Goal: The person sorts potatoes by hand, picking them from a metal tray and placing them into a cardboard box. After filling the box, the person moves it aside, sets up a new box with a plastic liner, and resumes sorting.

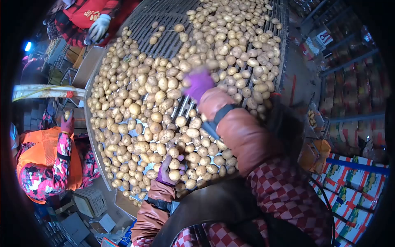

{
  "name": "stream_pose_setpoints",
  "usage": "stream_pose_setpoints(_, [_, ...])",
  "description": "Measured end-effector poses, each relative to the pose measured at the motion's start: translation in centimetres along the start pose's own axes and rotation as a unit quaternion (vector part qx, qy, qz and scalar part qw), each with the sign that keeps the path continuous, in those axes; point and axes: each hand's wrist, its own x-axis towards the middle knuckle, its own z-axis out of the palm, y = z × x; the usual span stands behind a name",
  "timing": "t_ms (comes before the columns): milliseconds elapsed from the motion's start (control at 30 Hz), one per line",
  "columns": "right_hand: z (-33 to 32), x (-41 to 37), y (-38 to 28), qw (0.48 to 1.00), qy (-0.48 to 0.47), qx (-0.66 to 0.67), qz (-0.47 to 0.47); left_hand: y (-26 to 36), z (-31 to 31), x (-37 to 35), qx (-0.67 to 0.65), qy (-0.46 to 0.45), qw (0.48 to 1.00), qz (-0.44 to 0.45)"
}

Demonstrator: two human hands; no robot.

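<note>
Dark apron (216, 201), tan potatoes (163, 84) (rounded, brown-specked)

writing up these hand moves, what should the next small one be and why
Probably the left hand should tighten a little around the potatoes it cradles: they sit bunched at its gloved fingers, and the right hand is away over other potatoes, too blurred to tell whether it grips one, so it gives no support.

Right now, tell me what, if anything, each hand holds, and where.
The left hand cups potatoes around their sides; the right hand is too blurred to tell.
</note>
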Motion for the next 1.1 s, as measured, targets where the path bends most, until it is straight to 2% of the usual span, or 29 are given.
stream_pose_setpoints(33, [-0.1,-1.9,-1.8,0.989,-0.074,-0.046,-0.118,-0.3,0.1,0.4,-0.001,0.008,1.0,-0.012])
stream_pose_setpoints(67, [2.5,-4.4,-2.7,0.991,-0.023,-0.036,-0.128,-0.4,0.4,0.7,-0.002,0.016,1.0,-0.025])
stream_pose_setpoints(133, [5.2,-9.1,-4.2,0.981,0.01,-0.038,-0.19,0.0,1.1,0.8,0.032,0.012,0.999,-0.026])
stream_pose_setpoints(200, [5.6,-13.2,-3.6,0.964,-0.045,0.007,-0.263,0.3,1.4,-0.1,0.058,0.006,0.998,0.001])
stream_pose_setpoints(233, [5.3,-13.3,-1.8,0.958,-0.052,0.129,-0.25,0.4,1.4,-0.6,0.043,0.017,0.999,-0.003])
stream_pose_setpoints(300, [4.6,-13.6,1.6,0.896,-0.062,0.374,-0.23,0.0,-0.2,-0.8,-0.006,0.009,1.0,0.009])
stream_pose_setpoints(367, [6.3,-9.6,8.1,0.853,0.097,0.488,-0.155,-0.2,-1.7,-1.3,-0.041,0.03,0.999,-0.008])
stream_pose_setpoints(433, [-2.5,-7.7,10.8,0.867,0.129,0.48,0.03,-0.3,-2.3,-1.2,-0.035,0.025,0.999,-0.014])
stream_pose_setpoints(467, [-2.9,-5.5,12.9,0.94,0.134,0.313,0.04,-0.2,-2.4,-1.4,-0.032,0.024,0.999,-0.015])
stream_pose_setpoints(500, [-2.8,-3.1,15.0,0.98,0.136,0.135,0.045,0.0,-1.7,-1.6,-0.005,0.027,1.0,-0.006])
stream_pose_setpoints(533, [-1.6,-1.1,17.1,0.875,0.357,0.096,0.312,0.2,-1.3,-1.7,0.014,0.022,1.0,0.005])
stream_pose_setpoints(567, [0.6,1.3,19.0,0.659,0.524,0.051,0.538,0.3,-1.1,-2.0,0.032,0.022,0.999,0.019])
stream_pose_setpoints(600, [-0.1,1.9,20.2,0.692,0.457,0.042,0.557,0.1,-2.1,-2.3,0.016,0.011,0.999,0.025])
stream_pose_setpoints(633, [-0.6,1.1,21.6,0.858,0.297,0.017,0.419,0.0,-3.5,-2.6,0.027,0.021,0.999,0.037])
stream_pose_setpoints(667, [-0.5,1.2,21.9,0.939,0.202,-0.001,0.278,-0.3,-5.2,-3.5,-0.045,-0.006,0.997,0.056])
stream_pose_setpoints(700, [-0.1,1.5,22.1,0.966,0.173,-0.003,0.194,0.3,-4.9,-5.4,-0.104,-0.041,0.99,0.086])
stream_pose_setpoints(733, [0.7,2.0,22.7,0.976,0.169,0.0,0.136,0.1,-6.2,-7.1,-0.1,0.022,0.989,0.102])
stream_pose_setpoints(767, [1.7,2.5,23.6,0.98,0.173,0.006,0.1,0.6,-5.6,-9.9,-0.09,0.134,0.975,0.15])
stream_pose_setpoints(800, [2.5,3.1,24.1,0.981,0.18,0.012,0.076,0.8,-6.6,-12.4,-0.103,0.124,0.964,0.211])
stream_pose_setpoints(833, [2.9,3.8,23.8,0.981,0.185,0.022,0.059,1.2,-7.2,-15.5,-0.087,0.182,0.945,0.256])
stream_pose_setpoints(900, [4.8,5.2,24.6,0.978,0.203,0.037,0.033,0.2,-11.4,-19.8,-0.096,0.235,0.901,0.353])
stream_pose_setpoints(967, [4.7,4.7,23.6,0.972,0.226,0.065,0.015,0.4,-15.0,-24.5,-0.104,0.273,0.871,0.396])
stream_pose_setpoints(1033, [4.5,4.8,23.6,0.965,0.245,0.09,-0.012,0.9,-18.2,-26.6,0.037,0.405,0.831,0.38])
stream_pose_setpoints(1067, [4.7,5.1,23.4,0.961,0.253,0.104,-0.03,0.0,-21.6,-26.3,0.187,0.493,0.778,0.342])
stream_pose_setpoints(1100, [5.2,5.8,23.3,0.955,0.263,0.125,-0.051,-0.8,-25.7,-25.5,0.333,0.566,0.696,0.291])
